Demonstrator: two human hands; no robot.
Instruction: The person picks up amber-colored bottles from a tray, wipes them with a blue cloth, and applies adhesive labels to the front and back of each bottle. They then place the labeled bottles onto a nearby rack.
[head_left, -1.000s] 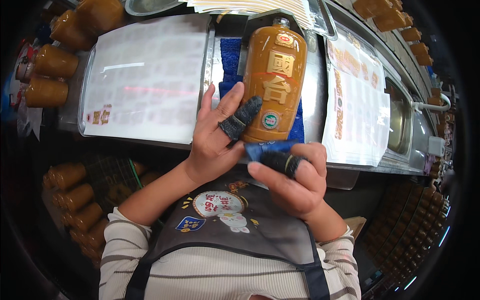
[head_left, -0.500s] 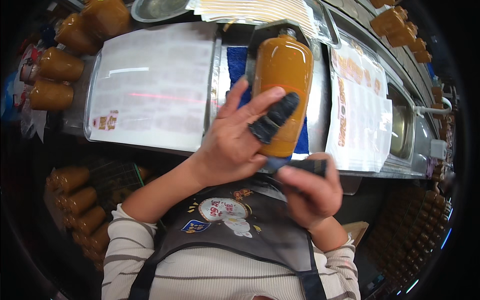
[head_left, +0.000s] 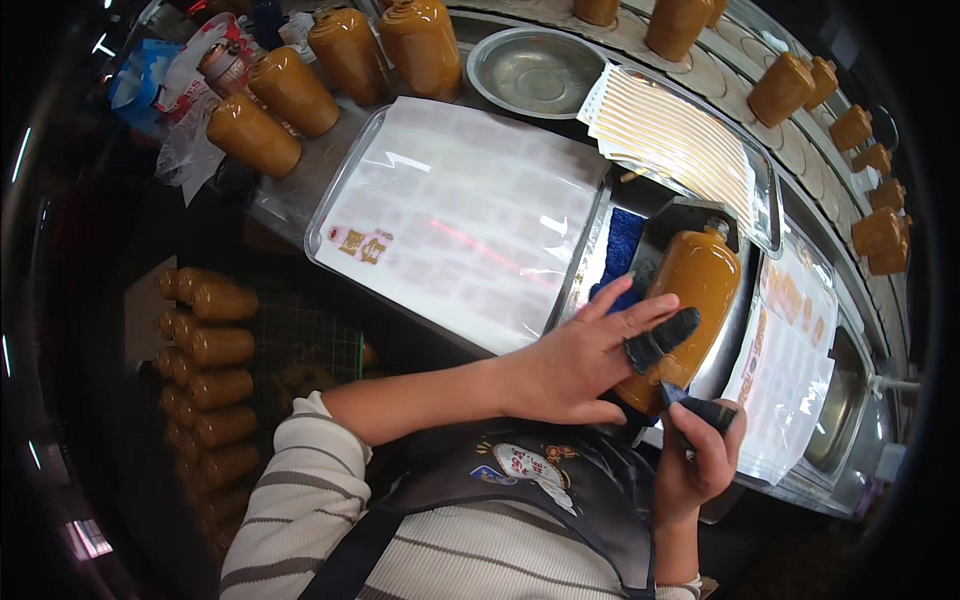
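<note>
One metal surface carried these things. Nearest, the right hand pinched a small blue piece, perhaps a scraper, at the lower end of a lying brown bottle; the left hand, fingers spread, rested on this bottle. Farther were a white sheet and a metal bowl.

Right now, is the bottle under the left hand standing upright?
No, the bottle lies down, its neck pointing away from the left hand.
</note>
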